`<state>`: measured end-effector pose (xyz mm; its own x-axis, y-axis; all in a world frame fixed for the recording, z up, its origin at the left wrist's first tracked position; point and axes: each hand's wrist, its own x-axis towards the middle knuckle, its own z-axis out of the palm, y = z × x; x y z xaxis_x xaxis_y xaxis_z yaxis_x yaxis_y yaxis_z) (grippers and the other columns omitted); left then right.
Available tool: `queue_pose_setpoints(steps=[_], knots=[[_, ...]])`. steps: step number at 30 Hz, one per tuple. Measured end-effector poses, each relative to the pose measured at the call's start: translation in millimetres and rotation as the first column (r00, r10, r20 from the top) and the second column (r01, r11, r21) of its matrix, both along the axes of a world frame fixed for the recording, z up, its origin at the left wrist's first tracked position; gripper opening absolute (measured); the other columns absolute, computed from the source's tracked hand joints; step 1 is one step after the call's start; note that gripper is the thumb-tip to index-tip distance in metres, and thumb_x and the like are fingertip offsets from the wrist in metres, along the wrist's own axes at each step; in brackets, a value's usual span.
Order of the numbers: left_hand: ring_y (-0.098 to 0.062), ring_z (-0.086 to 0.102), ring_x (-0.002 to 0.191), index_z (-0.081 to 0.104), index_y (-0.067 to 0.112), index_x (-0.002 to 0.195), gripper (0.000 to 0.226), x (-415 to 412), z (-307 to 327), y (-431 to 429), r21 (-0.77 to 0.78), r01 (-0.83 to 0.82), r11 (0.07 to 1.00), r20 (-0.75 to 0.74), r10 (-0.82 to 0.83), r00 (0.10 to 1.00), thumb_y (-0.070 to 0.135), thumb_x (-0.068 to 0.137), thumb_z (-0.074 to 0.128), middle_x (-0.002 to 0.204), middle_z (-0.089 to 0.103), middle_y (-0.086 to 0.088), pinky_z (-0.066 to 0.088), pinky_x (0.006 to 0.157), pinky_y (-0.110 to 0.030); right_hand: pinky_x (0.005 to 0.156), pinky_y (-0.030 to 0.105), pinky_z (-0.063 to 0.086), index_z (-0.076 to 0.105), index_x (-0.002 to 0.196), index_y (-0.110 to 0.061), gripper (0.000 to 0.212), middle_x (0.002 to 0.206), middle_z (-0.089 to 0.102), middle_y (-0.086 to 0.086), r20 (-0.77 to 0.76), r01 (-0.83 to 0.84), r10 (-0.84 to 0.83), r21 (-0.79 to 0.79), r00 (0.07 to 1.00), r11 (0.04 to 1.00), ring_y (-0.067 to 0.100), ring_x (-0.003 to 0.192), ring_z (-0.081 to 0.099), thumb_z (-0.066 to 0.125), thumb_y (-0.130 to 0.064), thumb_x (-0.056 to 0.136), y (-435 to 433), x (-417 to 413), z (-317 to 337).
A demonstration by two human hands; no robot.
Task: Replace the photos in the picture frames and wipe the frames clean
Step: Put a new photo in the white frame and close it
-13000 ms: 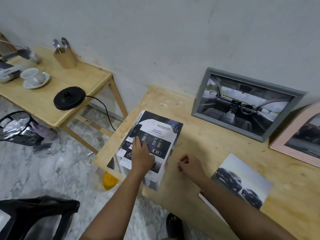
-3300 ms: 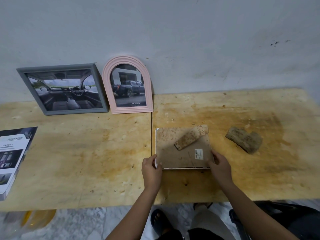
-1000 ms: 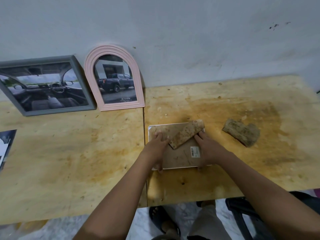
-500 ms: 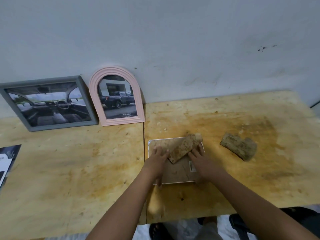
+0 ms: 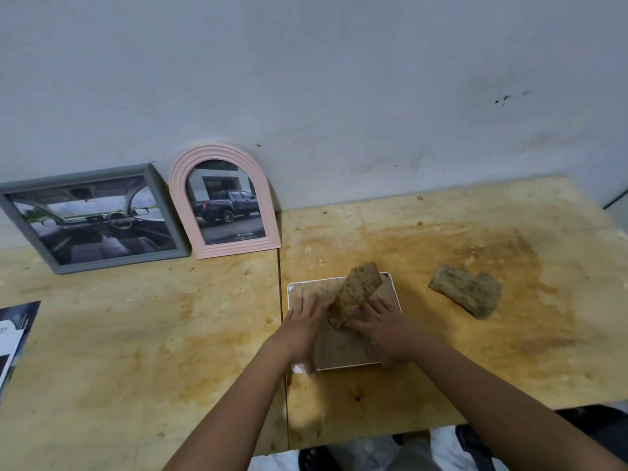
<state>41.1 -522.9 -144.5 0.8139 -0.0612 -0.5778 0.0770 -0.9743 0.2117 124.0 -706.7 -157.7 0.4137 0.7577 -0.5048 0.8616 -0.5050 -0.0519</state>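
A white-edged picture frame point(image 5: 343, 351) lies face down on the table, its stained brown backing up. The backing's stand flap point(image 5: 355, 294) sticks up at an angle between my hands. My left hand point(image 5: 304, 319) lies on the backing's left part with fingers stretched forward. My right hand point(image 5: 380, 322) rests on the right part, its fingers beside the flap. A grey frame point(image 5: 91, 217) with a car-interior photo and a pink arched frame point(image 5: 226, 200) with a pickup photo lean on the wall at the back left.
A stained brown cloth point(image 5: 465, 290) lies to the right of the face-down frame. A car brochure point(image 5: 13, 338) sits at the table's left edge. The wooden table point(image 5: 136, 351) is stained orange-brown; its front edge is near my body, floor and sandals below.
My hands moved from the frame's lower corners up onto its backing, to either side of the stand flap. In the last second they barely shifted; the camera tilted.
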Motion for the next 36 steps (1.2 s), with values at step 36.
queue_pose_setpoints(steps=[36], knots=[[-0.043,-0.017,0.141,-0.006,0.013,0.149,0.137,8.5,-3.1,-5.9,0.056,0.036,0.998,-0.031,-0.034,0.999,0.032,0.053,0.090,0.157,-0.010,-0.012,0.011,0.116,-0.049,0.114,0.053,0.015,-0.006,0.149,-0.025,0.127,0.156,-0.013,0.015,-0.020,0.174,-0.175,-0.058,0.984,0.983,0.040,0.140,-0.018,0.077,-0.056,0.058,-3.2,13.0,-2.5]])
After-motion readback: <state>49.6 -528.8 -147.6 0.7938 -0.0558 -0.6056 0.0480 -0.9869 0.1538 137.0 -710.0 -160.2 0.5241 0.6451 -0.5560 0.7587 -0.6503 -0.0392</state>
